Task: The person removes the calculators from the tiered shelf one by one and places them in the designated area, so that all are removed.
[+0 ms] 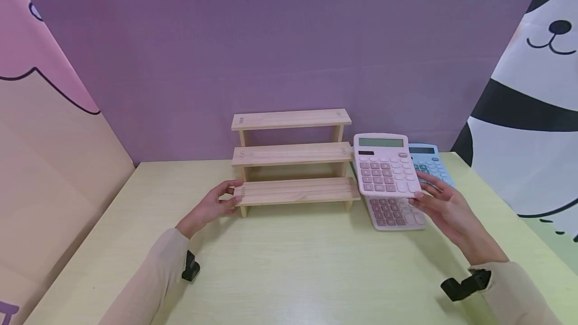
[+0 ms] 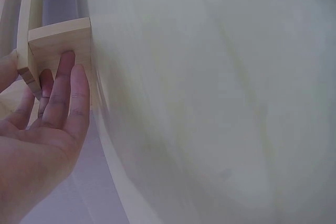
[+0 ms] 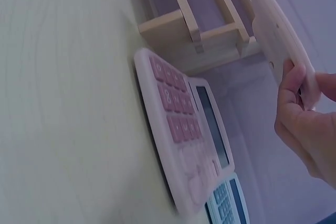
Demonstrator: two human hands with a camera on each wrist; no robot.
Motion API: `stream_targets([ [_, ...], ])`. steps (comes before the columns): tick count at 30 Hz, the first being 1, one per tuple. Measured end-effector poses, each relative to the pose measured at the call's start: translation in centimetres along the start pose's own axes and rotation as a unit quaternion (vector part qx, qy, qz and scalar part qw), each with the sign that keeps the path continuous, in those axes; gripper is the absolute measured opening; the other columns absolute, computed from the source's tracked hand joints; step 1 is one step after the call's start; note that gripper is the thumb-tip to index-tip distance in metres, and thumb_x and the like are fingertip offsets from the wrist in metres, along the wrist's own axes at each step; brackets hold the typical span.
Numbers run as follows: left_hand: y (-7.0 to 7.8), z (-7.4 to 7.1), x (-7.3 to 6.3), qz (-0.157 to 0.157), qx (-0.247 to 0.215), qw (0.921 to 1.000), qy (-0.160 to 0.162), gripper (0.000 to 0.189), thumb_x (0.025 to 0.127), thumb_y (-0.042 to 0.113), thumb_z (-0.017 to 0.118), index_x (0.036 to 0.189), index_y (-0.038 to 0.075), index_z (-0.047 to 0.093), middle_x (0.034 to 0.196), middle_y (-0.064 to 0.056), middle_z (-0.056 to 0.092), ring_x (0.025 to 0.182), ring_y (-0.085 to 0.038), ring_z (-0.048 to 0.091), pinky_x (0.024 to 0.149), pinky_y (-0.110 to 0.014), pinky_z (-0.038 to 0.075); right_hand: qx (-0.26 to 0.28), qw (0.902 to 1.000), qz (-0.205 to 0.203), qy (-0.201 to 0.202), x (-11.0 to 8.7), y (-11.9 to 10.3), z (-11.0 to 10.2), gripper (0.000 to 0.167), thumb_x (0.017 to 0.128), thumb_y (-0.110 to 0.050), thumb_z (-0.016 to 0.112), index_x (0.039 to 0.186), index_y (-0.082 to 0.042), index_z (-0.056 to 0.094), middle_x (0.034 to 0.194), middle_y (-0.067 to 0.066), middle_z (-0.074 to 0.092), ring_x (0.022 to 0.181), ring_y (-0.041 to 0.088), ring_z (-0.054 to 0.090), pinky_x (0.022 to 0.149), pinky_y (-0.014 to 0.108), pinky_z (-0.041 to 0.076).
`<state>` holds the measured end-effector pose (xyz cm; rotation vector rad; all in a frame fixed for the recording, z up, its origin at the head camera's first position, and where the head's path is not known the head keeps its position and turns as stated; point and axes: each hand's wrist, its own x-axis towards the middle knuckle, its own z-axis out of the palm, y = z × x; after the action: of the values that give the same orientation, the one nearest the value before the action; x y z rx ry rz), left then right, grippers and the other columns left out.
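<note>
My right hand (image 1: 444, 209) pinches a pink calculator (image 1: 381, 164) by its lower right corner. The right wrist view shows this calculator (image 3: 283, 35) raised off the table, its edge between thumb and fingers. Another pink calculator (image 1: 397, 213) lies below it, partly covered in the head view. A blue calculator (image 1: 435, 168) is behind, half hidden. At the left end of a three-step wooden shelf (image 1: 295, 192), my left hand (image 1: 214, 204) grips the lowest board. In the left wrist view my left hand's fingers (image 2: 60, 95) reach under that board, against its leg.
The shelf stands toward the back of the pale wooden table (image 1: 289, 265), in front of a purple backdrop (image 1: 289, 54). Cartoon-printed panels (image 1: 533, 104) flank both sides. The calculators lie to the shelf's right, close to its end.
</note>
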<state>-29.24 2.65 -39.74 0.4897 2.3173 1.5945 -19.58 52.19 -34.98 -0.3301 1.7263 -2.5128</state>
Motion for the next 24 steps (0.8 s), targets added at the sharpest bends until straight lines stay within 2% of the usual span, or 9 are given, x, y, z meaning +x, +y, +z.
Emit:
stream_targets([
  [7, 0.0, 0.0, 0.0, -0.003, 0.002, 1.0000, 0.002, 0.050, 0.093, 0.019, 0.053, 0.138, 0.009, 0.034, 0.117, -0.016, 0.040, 0.101, -0.032, 0.057, 0.088, -0.043, 0.051, 0.026, 0.9994, -0.010, -0.023, -0.7, -0.3, -1.6, 0.044, 0.093, 0.009, 0.036, 0.131, -0.013, 0.040, 0.117, -0.001, 0.057, 0.096, 0.015, 0.061, 0.084, 0.024, 0.053],
  [24, -0.3, -0.1, 0.1, -0.004, 0.002, 1.0000, 0.001, 0.049, 0.093, 0.019, 0.053, 0.138, 0.011, 0.035, 0.117, -0.015, 0.038, 0.099, -0.031, 0.057, 0.088, -0.044, 0.051, 0.045, 0.9976, 0.008, -0.052, -2.4, -0.7, -4.7, 0.047, 0.094, 0.011, 0.030, 0.131, -0.014, 0.045, 0.117, 0.000, 0.059, 0.099, 0.017, 0.062, 0.087, 0.027, 0.052],
])
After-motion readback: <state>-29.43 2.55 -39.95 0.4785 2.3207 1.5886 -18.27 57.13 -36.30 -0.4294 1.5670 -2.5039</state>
